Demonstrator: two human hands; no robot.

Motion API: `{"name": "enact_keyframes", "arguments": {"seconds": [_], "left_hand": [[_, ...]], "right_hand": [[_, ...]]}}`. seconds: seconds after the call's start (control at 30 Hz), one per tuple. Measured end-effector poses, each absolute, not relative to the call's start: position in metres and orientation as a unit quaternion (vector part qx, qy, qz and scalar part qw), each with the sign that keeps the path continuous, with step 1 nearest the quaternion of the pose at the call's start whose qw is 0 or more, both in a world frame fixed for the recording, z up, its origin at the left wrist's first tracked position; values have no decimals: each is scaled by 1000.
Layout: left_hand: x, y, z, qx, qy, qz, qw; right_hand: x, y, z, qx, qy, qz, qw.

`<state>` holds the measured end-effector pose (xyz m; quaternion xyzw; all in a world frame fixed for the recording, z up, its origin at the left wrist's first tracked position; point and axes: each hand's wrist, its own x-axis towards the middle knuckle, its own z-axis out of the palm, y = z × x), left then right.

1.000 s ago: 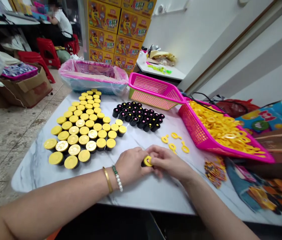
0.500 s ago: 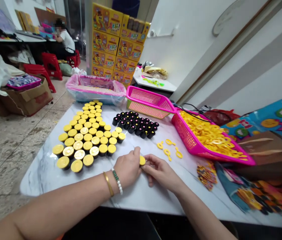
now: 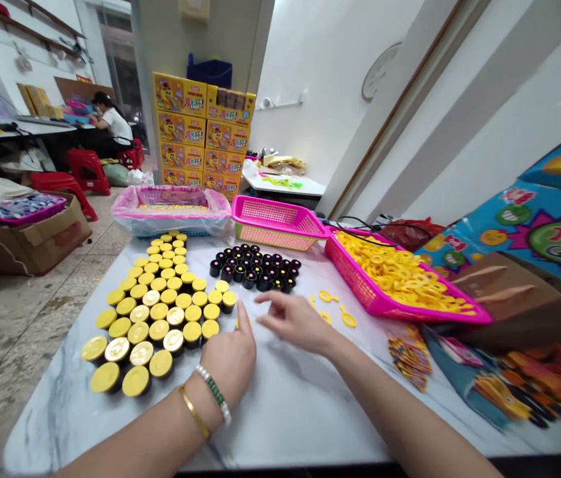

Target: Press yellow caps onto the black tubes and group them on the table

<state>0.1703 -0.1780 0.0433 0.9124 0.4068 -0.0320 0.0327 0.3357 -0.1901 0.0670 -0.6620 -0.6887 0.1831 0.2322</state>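
Observation:
My left hand [image 3: 233, 362] is at the right edge of a group of small black cups with yellow lids [image 3: 139, 333]. Its fingers are closed around a yellow-lidded cup [image 3: 237, 324], of which only a sliver shows beside the index finger; the hand hides the rest. To its right my right hand [image 3: 296, 323] hovers with thumb and fingers apart, nothing between them. Just beyond it stands a cluster of black cups without lids [image 3: 255, 265], pink or yellow bits inside. Several loose yellow rings with short handles [image 3: 348, 318] lie right of that hand.
A pink basket [image 3: 360, 292] full of yellow rings borders the table's right side. At the back stand another pink basket [image 3: 280, 231] and a plastic-lined basket [image 3: 170, 216]. Small printed packets [image 3: 409, 358] lie at right. A person [image 3: 113, 126] sits in the far background.
My left hand has moved left with the yellow-lidded cup, up to the lidded group. My right hand has let go of that cup and shifted toward the black cups. The view has tilted up.

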Motion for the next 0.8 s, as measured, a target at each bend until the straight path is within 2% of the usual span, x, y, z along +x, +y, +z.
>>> {"name": "enact_keyframes", "arguments": {"seconds": [0.1, 0.17, 0.43, 0.67, 0.8], "left_hand": [[170, -179, 44, 907, 418, -14, 41], [171, -180, 46, 904, 425, -7, 48], [168, -180, 50, 913, 404, 15, 47], [166, -177, 57, 910, 413, -25, 41], [171, -186, 50, 909, 411, 15, 67]], "right_hand": [[357, -178, 61, -763, -613, 6, 205], [364, -169, 53, -792, -586, -46, 166], [369, -164, 37, -784, -598, -63, 153], [373, -165, 43, -771, -615, -50, 159], [367, -181, 51, -752, -638, -33, 162]]}}
